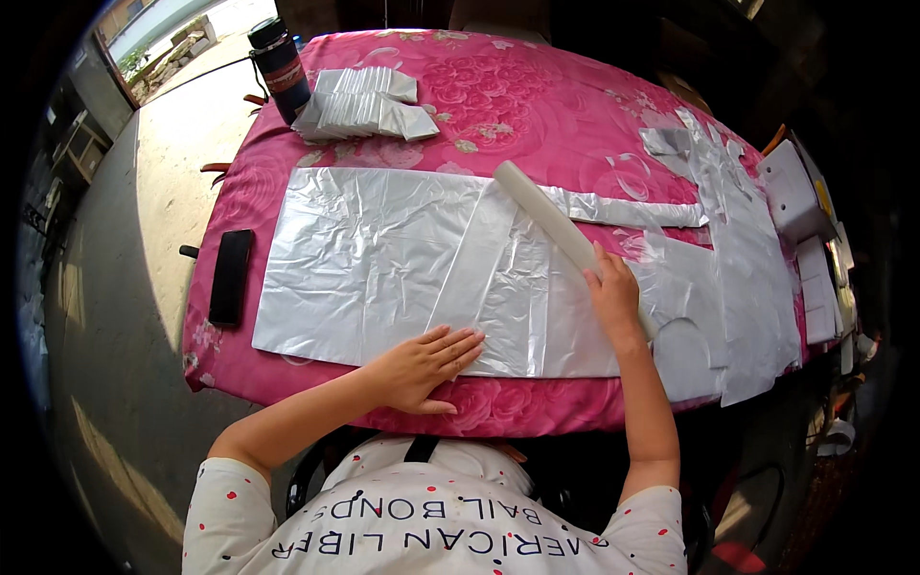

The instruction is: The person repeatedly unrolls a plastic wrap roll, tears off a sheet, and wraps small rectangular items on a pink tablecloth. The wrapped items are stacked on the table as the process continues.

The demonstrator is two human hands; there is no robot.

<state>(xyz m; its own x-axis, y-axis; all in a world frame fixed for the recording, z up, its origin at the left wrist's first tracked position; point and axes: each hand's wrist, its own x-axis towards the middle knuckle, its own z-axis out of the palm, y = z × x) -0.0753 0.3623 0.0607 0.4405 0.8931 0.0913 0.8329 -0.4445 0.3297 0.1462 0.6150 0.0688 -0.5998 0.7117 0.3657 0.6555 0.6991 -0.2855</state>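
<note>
A wide, silvery translucent plastic sheet, creased and perhaps in layers, lies flat across the table. At its near edge, my left hand rests palm down with the fingers stretched out. My right hand grips the near part of a long whitish roll, which lies slantwise over the sheet's right part. A paler strip of plastic slants across the sheet between the roll and my left hand. Part of the roll is hidden under my right hand.
The table has a pink flowered cloth. Folded plastic packets and a dark flask stand far left; a black phone lies left. Loose plastic pieces cover the right side. White boxes stand beyond the right edge.
</note>
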